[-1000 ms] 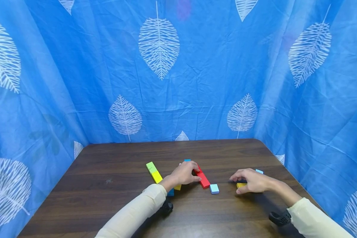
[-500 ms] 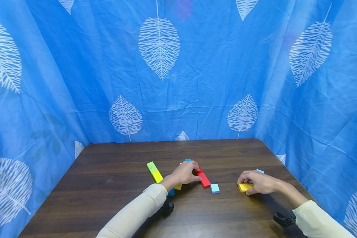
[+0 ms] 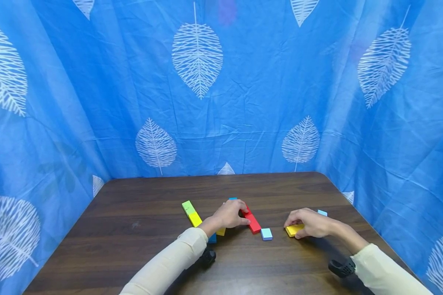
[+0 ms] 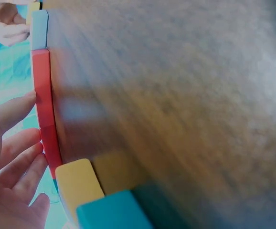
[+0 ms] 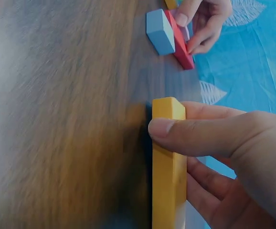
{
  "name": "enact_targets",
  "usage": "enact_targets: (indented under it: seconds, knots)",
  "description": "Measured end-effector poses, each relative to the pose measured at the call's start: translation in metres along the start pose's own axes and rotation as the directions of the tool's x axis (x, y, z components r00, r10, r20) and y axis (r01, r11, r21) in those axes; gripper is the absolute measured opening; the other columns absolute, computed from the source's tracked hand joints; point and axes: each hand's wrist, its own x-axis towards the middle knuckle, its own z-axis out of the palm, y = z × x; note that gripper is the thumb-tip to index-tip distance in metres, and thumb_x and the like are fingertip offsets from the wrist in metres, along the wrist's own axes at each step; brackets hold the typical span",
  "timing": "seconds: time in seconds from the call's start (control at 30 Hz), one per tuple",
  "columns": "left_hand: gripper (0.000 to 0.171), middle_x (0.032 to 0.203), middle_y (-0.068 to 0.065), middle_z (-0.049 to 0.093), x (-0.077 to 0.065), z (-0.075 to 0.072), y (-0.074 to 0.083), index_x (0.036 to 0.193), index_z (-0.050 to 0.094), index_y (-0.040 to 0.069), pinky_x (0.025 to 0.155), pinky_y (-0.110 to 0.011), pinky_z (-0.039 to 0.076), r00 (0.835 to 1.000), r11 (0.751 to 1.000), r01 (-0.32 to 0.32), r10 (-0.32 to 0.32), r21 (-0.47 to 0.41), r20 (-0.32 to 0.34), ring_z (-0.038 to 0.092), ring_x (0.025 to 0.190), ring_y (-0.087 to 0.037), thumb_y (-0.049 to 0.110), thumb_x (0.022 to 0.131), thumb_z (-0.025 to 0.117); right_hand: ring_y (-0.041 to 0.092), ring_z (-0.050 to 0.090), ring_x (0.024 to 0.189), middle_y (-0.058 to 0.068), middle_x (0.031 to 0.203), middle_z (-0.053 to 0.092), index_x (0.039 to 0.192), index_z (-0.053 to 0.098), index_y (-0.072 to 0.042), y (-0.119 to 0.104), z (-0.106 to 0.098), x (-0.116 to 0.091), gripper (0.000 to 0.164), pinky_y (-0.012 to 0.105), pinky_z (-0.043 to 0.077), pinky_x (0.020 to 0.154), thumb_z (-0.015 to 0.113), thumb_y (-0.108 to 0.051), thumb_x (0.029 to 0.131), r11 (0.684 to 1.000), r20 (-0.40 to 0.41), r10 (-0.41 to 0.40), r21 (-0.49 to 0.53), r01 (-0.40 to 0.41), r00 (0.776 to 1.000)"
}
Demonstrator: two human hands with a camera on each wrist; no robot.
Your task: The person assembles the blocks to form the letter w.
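Note:
In the head view my left hand (image 3: 229,214) rests at a row of red blocks (image 3: 254,224). The left wrist view shows its thumb and fairly straight fingertips touching the red pieces along one side. A pale blue block (image 3: 266,234) lies at the near end of that row. To the right, my right hand (image 3: 310,222) pinches a yellow block (image 3: 292,230). In the right wrist view the thumb presses one face of this yellow block (image 5: 163,167), while the other fingers are on its far side. The block stays low over the wooden table (image 3: 140,250).
A light green block (image 3: 188,207) and a yellow one (image 3: 195,219) form a slanted row left of my left hand. Blue (image 3: 212,238) and yellow (image 3: 220,232) blocks show partly under that wrist. Another light blue block (image 3: 322,212) sits behind my right hand. A blue leaf-patterned curtain (image 3: 243,102) encloses the table.
My right hand first moved right and took hold of the yellow block, then brought it left toward the pale blue block. The left hand has stayed in place.

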Motion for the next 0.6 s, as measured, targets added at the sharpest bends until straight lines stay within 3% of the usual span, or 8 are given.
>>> enact_targets:
  seconds: [0.43, 0.6]
  knots:
    - [0.037, 0.131, -0.003, 0.067, 0.0, 0.001, -0.001, 0.118, 0.078, 0.011, 0.099, -0.036, 0.051, 1.0, 1.0, -0.014, 0.014, -0.011, -0.009, 0.058, 0.121, -0.021, 0.032, 0.089, 0.084, 0.009, 0.06, 0.099, -0.011, 0.11, 0.067, 0.114, 0.079, -0.016, -0.013, 0.005, 0.037, 0.034, 0.039, 0.055, 0.087, 0.081, 0.003, 0.086, 0.991, 0.043, -0.059, -0.117, 0.064, 0.997]
    - [0.035, 0.129, -0.003, 0.067, 0.0, 0.001, 0.0, 0.116, 0.079, 0.011, 0.097, -0.032, 0.052, 1.0, 1.0, -0.015, 0.014, -0.014, -0.008, 0.059, 0.118, -0.02, 0.032, 0.088, 0.085, 0.018, 0.06, 0.112, -0.007, 0.121, 0.065, 0.123, 0.075, -0.016, -0.01, 0.01, 0.042, 0.04, 0.053, 0.049, 0.1, 0.077, 0.005, 0.089, 0.988, 0.02, -0.067, -0.139, 0.069, 0.998]
